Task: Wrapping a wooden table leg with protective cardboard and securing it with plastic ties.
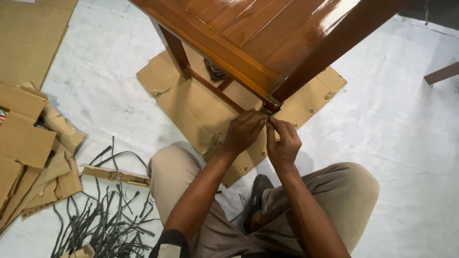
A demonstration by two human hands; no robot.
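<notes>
A glossy brown wooden table [258, 33] stands over a flattened cardboard sheet [191, 102] on the white floor covering. My left hand [244, 131] and my right hand [283, 143] are side by side just below the table's near corner, where a leg meets the top. Both pinch something small at that corner; the fingers hide what it is. I am squatting, my knees in beige trousers on either side of my arms.
Torn cardboard pieces [28, 143] are piled at the left. Several dark packing straps [107, 215] lie scattered on the floor at lower left. A dark cloth [215, 71] lies under the table. Another wooden leg [442, 74] shows at the right edge.
</notes>
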